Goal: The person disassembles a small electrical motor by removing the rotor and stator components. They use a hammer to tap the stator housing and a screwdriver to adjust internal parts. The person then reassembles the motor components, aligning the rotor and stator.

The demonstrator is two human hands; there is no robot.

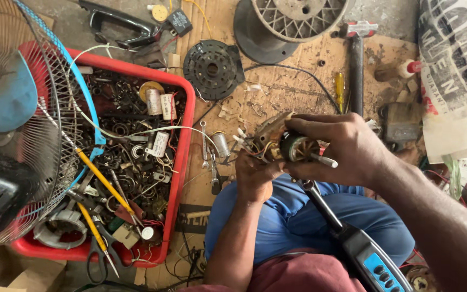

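Far out to the left of the grip, a fan cage (39, 135) is standing against a red tray (182, 157) that is being used for loose screws, small cylinders, screwdrivers and a pair of scissors (101, 254). Between the tray and the hands, a small spanner (205, 143) is lying on the cardboard (277, 89).

The small motor (290, 146) is being held over the lap, above the blue cloth at the knees. It is being cupped from below by the left hand (255, 176), fingers curled up around the wired end, where thin leads and a white wire are trailing away toward the tray. From above and to the right it is being clasped by the right hand (341, 148), closed over the dark round body, with the bare shaft poking out just under the fingers. Both hands are shut firmly on it.

For the work in hand, the body is probably best kept steady by the lower hand while any turning is done by the upper one, and the fine leads are best kept free of pinching.

Just below the grip, a dark handheld tool with a blue button panel (377, 267) is lying across the lap. Beyond the grip, a hammer (357, 65) and a yellow screwdriver (340, 89) are lying on the cardboard.
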